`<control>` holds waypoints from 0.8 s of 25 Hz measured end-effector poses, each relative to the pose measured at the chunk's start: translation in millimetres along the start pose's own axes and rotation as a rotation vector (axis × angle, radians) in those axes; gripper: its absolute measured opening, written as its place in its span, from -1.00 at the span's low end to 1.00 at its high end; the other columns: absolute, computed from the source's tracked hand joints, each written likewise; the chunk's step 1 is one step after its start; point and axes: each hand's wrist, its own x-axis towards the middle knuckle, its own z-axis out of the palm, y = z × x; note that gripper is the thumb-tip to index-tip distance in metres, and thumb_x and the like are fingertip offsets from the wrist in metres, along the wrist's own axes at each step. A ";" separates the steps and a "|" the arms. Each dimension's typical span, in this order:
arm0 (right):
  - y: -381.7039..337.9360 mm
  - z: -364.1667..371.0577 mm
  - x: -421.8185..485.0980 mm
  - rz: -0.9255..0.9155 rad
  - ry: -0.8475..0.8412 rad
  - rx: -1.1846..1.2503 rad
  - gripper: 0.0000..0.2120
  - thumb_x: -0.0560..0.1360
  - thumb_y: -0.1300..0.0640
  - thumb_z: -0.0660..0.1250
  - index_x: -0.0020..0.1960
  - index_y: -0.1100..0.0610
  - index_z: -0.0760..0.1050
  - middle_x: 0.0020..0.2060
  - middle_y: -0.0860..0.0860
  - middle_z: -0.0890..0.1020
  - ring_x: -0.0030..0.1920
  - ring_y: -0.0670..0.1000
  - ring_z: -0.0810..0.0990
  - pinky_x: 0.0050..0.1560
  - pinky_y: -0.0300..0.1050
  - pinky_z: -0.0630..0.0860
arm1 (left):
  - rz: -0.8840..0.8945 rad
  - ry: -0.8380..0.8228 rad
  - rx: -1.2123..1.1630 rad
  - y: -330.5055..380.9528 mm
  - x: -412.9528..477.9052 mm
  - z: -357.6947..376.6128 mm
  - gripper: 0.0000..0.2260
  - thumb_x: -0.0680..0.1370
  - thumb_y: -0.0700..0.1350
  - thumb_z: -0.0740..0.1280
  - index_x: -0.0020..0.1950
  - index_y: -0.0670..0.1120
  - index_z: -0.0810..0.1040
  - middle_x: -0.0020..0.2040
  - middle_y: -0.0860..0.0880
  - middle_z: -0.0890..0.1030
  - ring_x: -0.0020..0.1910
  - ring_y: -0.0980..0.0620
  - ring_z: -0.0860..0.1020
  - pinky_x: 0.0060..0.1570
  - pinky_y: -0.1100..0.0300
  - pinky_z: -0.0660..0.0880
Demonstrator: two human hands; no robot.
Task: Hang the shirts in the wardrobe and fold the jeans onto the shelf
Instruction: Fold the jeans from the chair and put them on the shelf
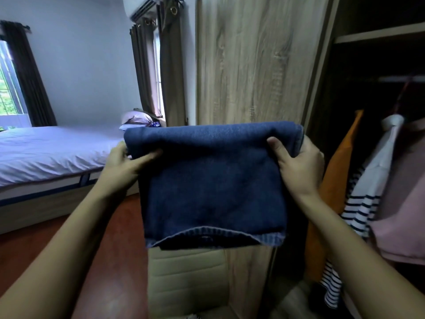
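Folded dark blue jeans hang in the air in front of me, held at their upper fold. My left hand grips the left edge, thumb on the front. My right hand grips the right edge the same way. The lower hem hangs loose, showing the lighter inner side. The open wardrobe is at the right, with a shelf board high up. Under a rail hang an orange shirt, a striped shirt and a pink shirt.
The wood-grain wardrobe door stands straight ahead behind the jeans. A beige chair sits below the jeans. A bed with a pillow fills the left side. Brown curtains flank a window; the floor is red-brown.
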 end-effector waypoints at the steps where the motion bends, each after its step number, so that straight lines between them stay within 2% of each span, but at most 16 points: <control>1: 4.6 1.8 3.2 -0.001 0.000 -0.010 -0.56 0.34 -0.38 0.28 -0.24 0.01 0.44 -0.35 -0.09 0.52 -0.18 0.03 0.56 -0.14 -0.05 0.47 | -0.004 0.029 -0.036 1.3 -4.1 6.7 -0.81 0.49 -0.12 0.38 0.08 -0.12 0.54 -0.18 0.11 0.65 -0.16 0.22 0.58 -0.20 0.37 0.53; 2: 5.1 3.2 4.4 0.011 -0.032 0.040 -0.58 0.35 -0.37 0.29 -0.25 0.00 0.43 -0.34 -0.07 0.53 -0.18 -0.01 0.56 -0.14 -0.07 0.47 | 0.027 0.049 -0.053 -1.0 -6.9 14.5 -0.80 0.54 -0.11 0.30 0.14 -0.13 0.51 -0.11 0.11 0.63 -0.14 0.29 0.57 -0.16 0.40 0.52; 4: -0.1 2.2 10.1 0.069 -0.121 0.235 -0.70 0.38 -0.25 0.34 -0.20 -0.02 0.46 -0.29 -0.08 0.57 -0.24 -0.18 0.57 -0.23 -0.27 0.48 | 0.032 0.103 -0.041 0.9 -11.1 30.0 -0.79 0.58 -0.06 0.22 0.16 -0.12 0.49 -0.04 0.06 0.58 -0.15 0.38 0.55 -0.15 0.46 0.50; 6: -3.1 -3.4 18.1 0.129 -0.236 0.416 -0.82 0.41 -0.09 0.36 -0.11 0.01 0.49 -0.22 -0.10 0.61 -0.24 -0.24 0.60 -0.25 -0.37 0.50 | -0.052 0.120 -0.084 1.7 -6.3 35.6 -0.82 0.58 0.01 0.22 0.01 -0.08 0.50 -0.16 0.04 0.56 -0.30 0.40 0.55 -0.31 0.47 0.48; 7: -0.2 -7.5 20.5 0.186 -0.332 0.523 -0.81 0.41 -0.05 0.39 -0.06 0.01 0.50 -0.18 -0.09 0.64 -0.20 -0.22 0.63 -0.22 -0.36 0.52 | -0.105 0.140 -0.093 5.4 -4.5 37.6 -0.78 0.58 0.05 0.22 -0.02 -0.09 0.50 -0.21 0.03 0.56 -0.36 0.38 0.54 -0.38 0.46 0.47; 9: 18.4 -12.6 9.4 0.367 -0.559 0.713 -0.56 0.27 -0.11 0.52 0.06 0.03 0.50 -0.10 -0.05 0.69 -0.12 -0.12 0.68 -0.19 -0.28 0.57 | -0.190 0.160 -0.091 4.7 0.4 40.3 -0.70 0.57 0.11 0.22 0.03 -0.12 0.50 -0.24 0.03 0.55 -0.39 0.30 0.54 -0.47 0.47 0.43; 11: 43.0 -5.6 -24.0 0.558 -0.688 0.753 -0.25 0.05 -0.14 0.62 0.15 0.10 0.50 -0.05 0.01 0.71 -0.07 0.00 0.69 -0.18 -0.21 0.59 | -0.259 0.161 -0.095 -1.9 8.9 39.1 -0.68 0.55 0.13 0.24 0.04 -0.12 0.51 -0.24 0.05 0.56 -0.36 0.25 0.52 -0.48 0.44 0.44; 13: 61.8 7.1 -52.3 0.646 -0.613 0.745 -0.17 -0.01 -0.07 0.66 0.19 0.14 0.50 0.02 0.05 0.69 -0.01 0.05 0.68 -0.16 -0.15 0.61 | -0.404 0.092 -0.092 -8.2 18.4 34.5 -0.63 0.50 0.16 0.31 0.03 -0.15 0.54 -0.23 0.01 0.61 -0.31 0.17 0.58 -0.32 0.32 0.53; 15: 65.9 18.0 -62.2 0.666 -0.510 0.774 -0.20 -0.08 -0.09 0.67 0.12 0.10 0.55 0.02 0.05 0.69 -0.01 0.06 0.68 -0.16 -0.12 0.62 | -0.606 -0.056 -0.166 -5.1 25.8 29.2 -0.67 0.50 0.11 0.34 0.04 -0.15 0.58 -0.26 -0.04 0.67 -0.33 0.06 0.63 -0.29 0.25 0.58; 16: 65.6 21.9 -62.0 0.667 -0.469 0.797 -0.27 -0.04 -0.07 0.66 0.07 0.08 0.56 -0.01 0.05 0.70 -0.04 0.05 0.69 -0.17 -0.12 0.62 | -0.673 -0.139 -0.215 -2.8 28.7 25.3 -0.73 0.52 0.05 0.33 0.03 -0.13 0.58 -0.29 -0.04 0.68 -0.36 0.04 0.64 -0.32 0.23 0.60; 17: 66.1 25.1 -58.7 0.665 -0.434 0.821 -0.41 0.07 -0.01 0.63 0.05 0.07 0.56 -0.03 0.04 0.70 -0.06 0.03 0.69 -0.19 -0.14 0.62 | -0.706 -0.201 -0.240 3.6 31.0 24.1 -0.78 0.53 0.01 0.31 0.03 -0.12 0.59 -0.27 -0.04 0.69 -0.34 0.04 0.64 -0.28 0.20 0.61; 19: 58.7 28.6 -49.4 0.652 -0.347 0.860 -0.66 0.28 0.17 0.49 0.04 0.09 0.55 -0.08 0.01 0.71 -0.10 0.01 0.70 -0.22 -0.16 0.62 | -0.656 -0.249 -0.268 9.3 35.7 17.9 -0.80 0.53 -0.04 0.32 0.05 -0.13 0.60 -0.15 -0.04 0.69 -0.23 0.06 0.65 -0.10 0.18 0.61; 20: 56.5 29.4 -45.4 0.630 -0.306 0.876 -0.65 0.28 0.17 0.48 0.05 0.11 0.54 -0.10 0.00 0.72 -0.10 0.00 0.70 -0.22 -0.16 0.61 | -0.637 -0.279 -0.285 6.1 36.4 13.6 -0.80 0.49 -0.03 0.36 0.01 -0.13 0.59 -0.17 -0.04 0.70 -0.25 0.09 0.66 -0.16 0.21 0.62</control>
